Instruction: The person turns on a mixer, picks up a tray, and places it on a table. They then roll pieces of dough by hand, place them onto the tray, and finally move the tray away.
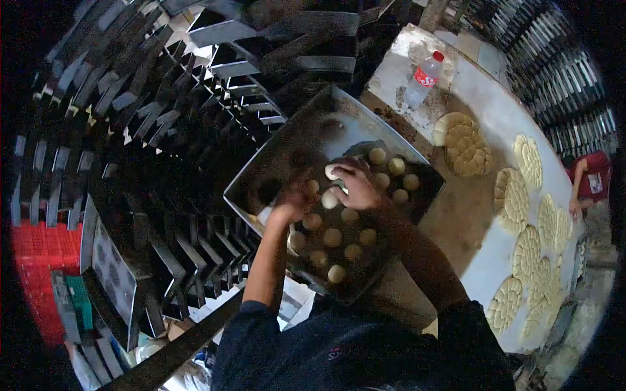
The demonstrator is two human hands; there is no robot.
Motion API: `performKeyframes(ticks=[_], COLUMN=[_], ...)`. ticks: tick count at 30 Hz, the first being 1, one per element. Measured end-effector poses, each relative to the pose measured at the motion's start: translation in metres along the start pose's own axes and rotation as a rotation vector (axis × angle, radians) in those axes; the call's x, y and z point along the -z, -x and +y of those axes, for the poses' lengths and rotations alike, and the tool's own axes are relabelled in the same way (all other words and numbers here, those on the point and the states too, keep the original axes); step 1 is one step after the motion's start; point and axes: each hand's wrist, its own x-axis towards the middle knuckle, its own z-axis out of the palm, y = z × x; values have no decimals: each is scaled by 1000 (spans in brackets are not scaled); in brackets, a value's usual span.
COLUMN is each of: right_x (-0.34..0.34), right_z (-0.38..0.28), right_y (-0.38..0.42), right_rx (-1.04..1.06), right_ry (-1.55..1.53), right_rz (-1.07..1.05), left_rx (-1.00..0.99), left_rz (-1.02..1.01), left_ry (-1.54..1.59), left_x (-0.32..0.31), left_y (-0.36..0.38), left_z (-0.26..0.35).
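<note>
Dark shirt [365, 348] nearest; right hand [360, 185] holds a pale, rounded dough ball [331, 172]; left hand [297, 199], grip unclear.

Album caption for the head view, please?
Left hand and right hand among dough balls in a dark tray, patterned dough on the table nearby.

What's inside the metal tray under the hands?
Round, pale dough balls lie in the metal tray. Whatever sits directly beneath the left hand, right hand and right forearm is covered from view.
</note>
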Motion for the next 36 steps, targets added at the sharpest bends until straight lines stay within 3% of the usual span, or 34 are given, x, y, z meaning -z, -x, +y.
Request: performKeyframes(ticks=[2,4,5,6,7,9,11,12,14,15,17,18,20,22,24,25,27,28,29,31,32,33,34,36], right_x=[17,71,99,122,138,155,156,159,158,128,104,118,122,113,95,95,106,130,164,187,179,173,173,178], right_z=[0,0,-7,-9,1,27,52,55,53,77,84,66,65,71,94,100,100,90,75,63,67,70,71,77], right_y=[34,95,127,159,191,252,307,330,379,431,501,516,538,553,551,547,526,507,506,503,505,506,505,499], right_rx=[190,68,-99,-269,-280,-313,-469,-485,-495,-675,-816,-787,-792,-797,-764,-763,-1095,-1200,-1179,-1148,-1052,-942,-934,-562], right_ry=[4,270,342,409,398,398,398,399,451,614,597,428,381,332,609,597,539,510,331,159,231,308,320,671], right_rz=[397,361,409,458,613,804,870,890,843,487,364,605,616,609,539,558,229,117,134,156,369,573,570,922], left_rx=[-101,-65,-77,-143,-201,-313,-436,-377,-227,-211,-195,-180,-157,-122,5,94,445,352,356,354,327,302,304,246], left_rz=[108,-240,-369,-188,-11,-299,-429,-476,-425,-367,-237,-186,-134,-130,-181,-215,-375,-383,-406,-376,-341,-300,-293,-171], left_ry=[-53,-220,-278,-131,26,100,361,380,131,-54,-420,-544,-639,-619,-472,-381,24,132,153,61,-36,-524,-512,-327], left_x=[11,36,39,19,-4,-49,-134,-169,-232,-255,-286,-297,-308,-311,-306,-305,-292,-274,-271,-285,-293,-288,-275,-236], left_y=[-2,-19,-30,-41,-52,-85,-148,-187,-265,-296,-325,-327,-329,-332,-335,-335,-339,-316,-314,-335,-341,-334,-315,-260], left_z=[15,83,117,157,196,262,257,253,217,198,181,182,187,190,193,197,204,221,223,168,138,146,158,194])
